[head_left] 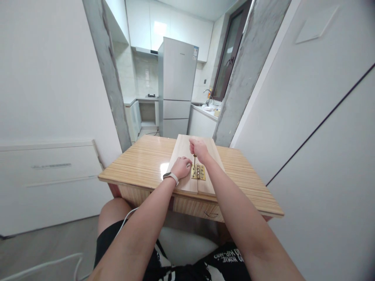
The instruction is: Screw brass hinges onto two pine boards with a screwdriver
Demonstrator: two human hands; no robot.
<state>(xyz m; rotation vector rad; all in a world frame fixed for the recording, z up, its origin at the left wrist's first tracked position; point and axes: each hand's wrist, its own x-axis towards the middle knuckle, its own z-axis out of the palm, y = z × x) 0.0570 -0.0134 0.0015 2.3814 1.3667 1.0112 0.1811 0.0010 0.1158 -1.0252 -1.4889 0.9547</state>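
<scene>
A brass hinge (201,172) lies flat across the seam between two pale wooden boards, the left board (178,150) and the right board (206,188). My right hand (199,150) is closed around a screwdriver, its fist hiding the handle. The screwdriver's shaft (195,160) points down, nearly upright, onto the hinge's left leaf; the tip's exact contact is too small to tell. On the left board rests my left hand (181,168), fingers stretched out and lying on the wood, fingertips close to the hinge's left edge. A watch (171,177) is on that wrist.
Both boards sit on a wood-grain table (140,160) with a drawer handle (211,214) at its front. A white cable (125,219) runs beside my left leg. Beyond the table stand a refrigerator (177,78) and a kitchen sink tap (207,93). Walls flank both sides.
</scene>
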